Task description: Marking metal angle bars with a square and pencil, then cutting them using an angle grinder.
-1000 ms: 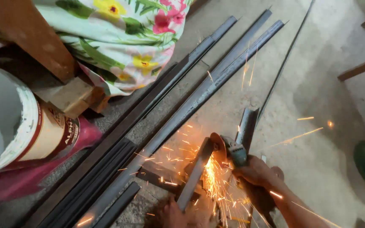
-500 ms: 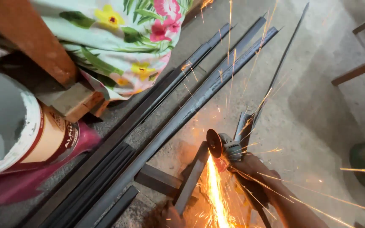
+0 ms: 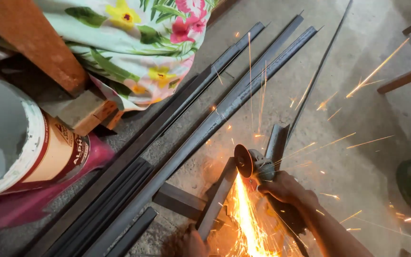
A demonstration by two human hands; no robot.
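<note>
The right hand (image 3: 286, 188) is wrapped tight round the body of an angle grinder (image 3: 258, 166), its disc (image 3: 243, 161) standing on edge against a short steel bar (image 3: 217, 197) that lies on the concrete floor (image 3: 357, 119), slanting from lower left to upper right. The left hand (image 3: 193, 242) shows only in part at the bottom edge, pressed against the lower end of that bar; how far its fingers close cannot be told. A thick orange jet of sparks (image 3: 246, 223) pours downward from the disc, with thin streaks flying up and to the right across the floor. Against half a second ago the view has shifted a little: the grinder and bar sit slightly higher and farther left, the right hand and forearm are plainer to see, and the left hand, then lost in glare, now shows. A second ago the spray was lower and scattered; it now runs as one dense stream. Beside the work, long steel angle bars (image 3: 205, 128) lie in a bundle running diagonally, unmoved, and a short dark offcut (image 3: 179, 200) touches the worked bar crosswise. At left stand a white paint bucket (image 3: 20, 152) with a red and tan label, a wooden block (image 3: 84, 112) and a flowered cloth (image 3: 139, 43).
</note>
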